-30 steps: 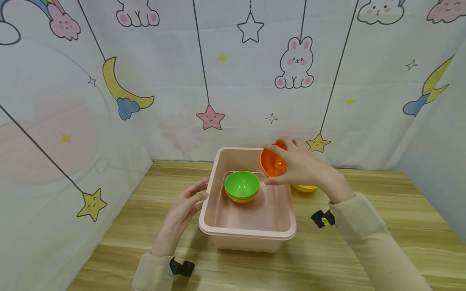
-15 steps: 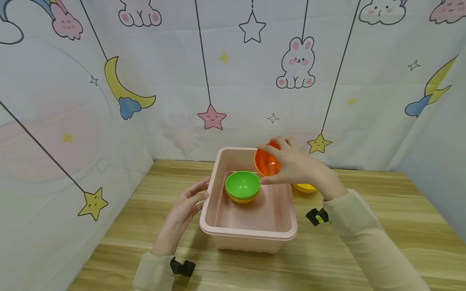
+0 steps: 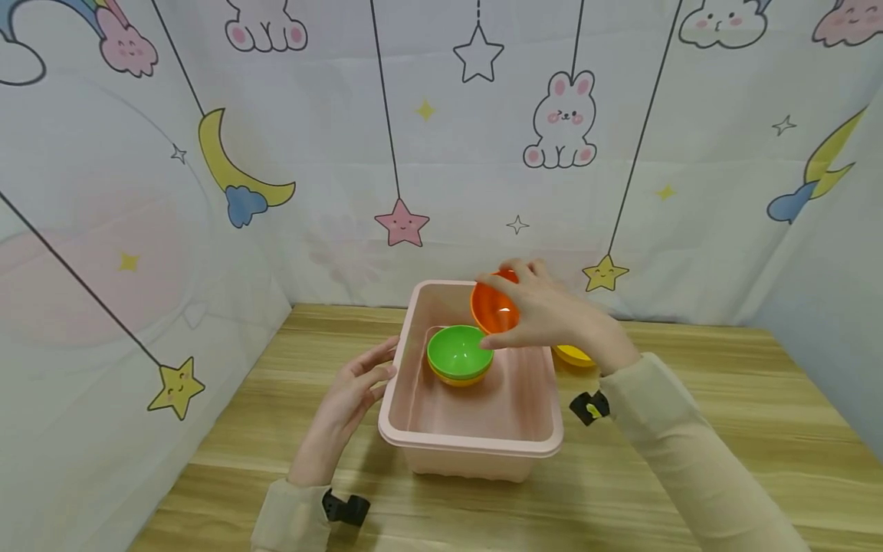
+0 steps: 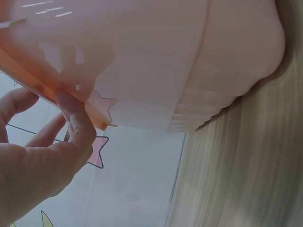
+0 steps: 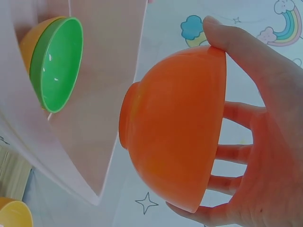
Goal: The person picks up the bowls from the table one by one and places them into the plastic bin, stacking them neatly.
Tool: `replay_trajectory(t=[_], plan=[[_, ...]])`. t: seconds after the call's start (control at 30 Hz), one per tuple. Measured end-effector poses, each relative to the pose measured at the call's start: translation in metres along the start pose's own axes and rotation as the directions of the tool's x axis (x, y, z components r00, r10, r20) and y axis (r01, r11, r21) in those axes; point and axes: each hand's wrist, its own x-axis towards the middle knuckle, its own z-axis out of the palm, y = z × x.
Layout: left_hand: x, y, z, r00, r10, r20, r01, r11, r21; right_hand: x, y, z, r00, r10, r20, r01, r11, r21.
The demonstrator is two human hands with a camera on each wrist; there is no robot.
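My right hand (image 3: 555, 310) grips an orange bowl (image 3: 491, 309) by its rim, over the far right part of a pink plastic bin (image 3: 471, 443). In the right wrist view the bowl (image 5: 175, 127) is tipped on its side, thumb at one end of the rim and fingers spread along the other. Inside the bin a green bowl (image 3: 460, 349) sits nested in a yellow-orange bowl (image 3: 458, 381). My left hand (image 3: 350, 391) touches the bin's left rim from outside with relaxed fingers; the left wrist view shows its fingertips (image 4: 64, 97) right at the lip.
A yellow bowl (image 3: 574, 356) stands on the wooden table (image 3: 690, 414) just right of the bin, partly hidden behind my right wrist. A white cloth (image 3: 331, 253) printed with stars, moons and rabbits hangs behind and to the left of the table.
My right hand has carried the orange bowl left, from the bin's right edge to over its inside, closer to the green bowl. The left hand and the bin stay in place.
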Motion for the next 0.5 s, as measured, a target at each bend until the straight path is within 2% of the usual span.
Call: replay_trajectory(t=[0.5], plan=[[-0.001,0.000,0.000,1.000,0.006,0.004,-0.006,1.000,-0.005,0.014,-0.009,0.005,0.999,-0.023,0.050,0.020,0.999,0.047]])
